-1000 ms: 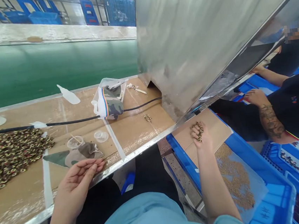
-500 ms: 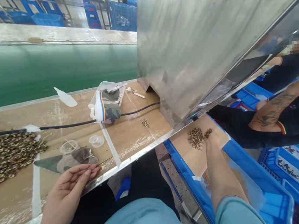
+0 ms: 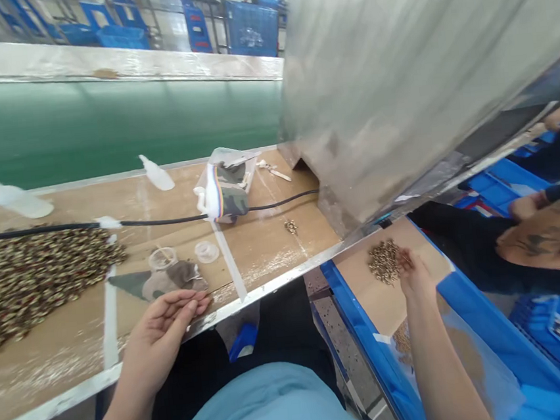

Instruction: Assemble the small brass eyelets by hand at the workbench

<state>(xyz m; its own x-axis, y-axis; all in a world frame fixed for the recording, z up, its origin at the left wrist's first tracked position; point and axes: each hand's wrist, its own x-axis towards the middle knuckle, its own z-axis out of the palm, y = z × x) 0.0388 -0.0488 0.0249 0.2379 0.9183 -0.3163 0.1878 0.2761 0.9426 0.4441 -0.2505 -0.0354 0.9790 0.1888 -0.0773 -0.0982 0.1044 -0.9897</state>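
Small-parts pile (image 3: pixel 383 261) beside right hand (image 3: pixel 415 273), grip unclear; left hand (image 3: pixel 169 323), thumb against fingers.

You have two hands, left hand (image 3: pixel 169 323) and right hand (image 3: pixel 415 273), and three heaps of small pieces: a large heap (image 3: pixel 34 280) on the bench's (image 3: pixel 265 257) left side, a tiny heap (image 3: pixel 290 226) toward its right edge, a middling heap (image 3: pixel 382 261) on the cardboard sheet (image 3: pixel 373 306). Two bottles (image 3: pixel 22 202) lie along the bench's far edge.

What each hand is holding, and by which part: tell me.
Left hand: no held thing shows, though something small could be hidden. Right hand: cannot be told; it is blurred, beside the pile of small pieces.
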